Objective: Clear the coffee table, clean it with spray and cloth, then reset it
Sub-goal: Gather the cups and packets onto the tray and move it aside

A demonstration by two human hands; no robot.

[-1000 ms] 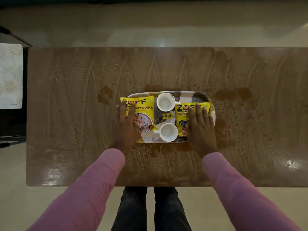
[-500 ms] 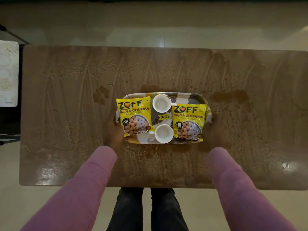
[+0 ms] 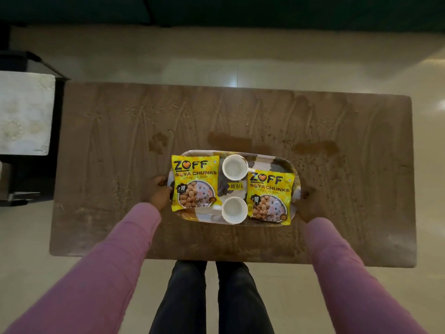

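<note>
**A:** What surrounds the table in the head view?

**B:** Seen from above, a brown wooden coffee table (image 3: 108,141) stands on a pale tiled floor (image 3: 216,68). Dark furniture (image 3: 265,10) runs along the top of the picture. At the left, a white patterned cloth (image 3: 24,112) lies on a dark stand. The table top is streaked, with darker patches (image 3: 228,141) just beyond the tray. Below the near edge stand two legs in dark trousers (image 3: 212,297).

**A:** What sits on the table?

**B:** A patterned oblong tray (image 3: 287,162) lies near the middle, closer to the near edge. I cannot tell whether it rests on the wood or is raised off it. It carries two yellow packets printed "ZOFF SOYA CHUNKS". The left packet (image 3: 195,182) overhangs the tray's left end. The right packet (image 3: 269,196) lies a little nearer the person. Between them stand two white cups, mouths up: the far cup (image 3: 234,167) and the near cup (image 3: 234,210). A yellow price sticker (image 3: 236,186) lies between the cups.

**A:** And the hands?

**B:** Two arms in pink sleeves (image 3: 108,261) reach in from below. The left hand (image 3: 160,192) is at the tray's left end, fingers curled and thumb against the rim, gripping it just beside the left packet. The right hand (image 3: 308,203) is at the tray's right end, touching it. It is so dim against the wood that I cannot tell whether its fingers close round the rim.
</note>
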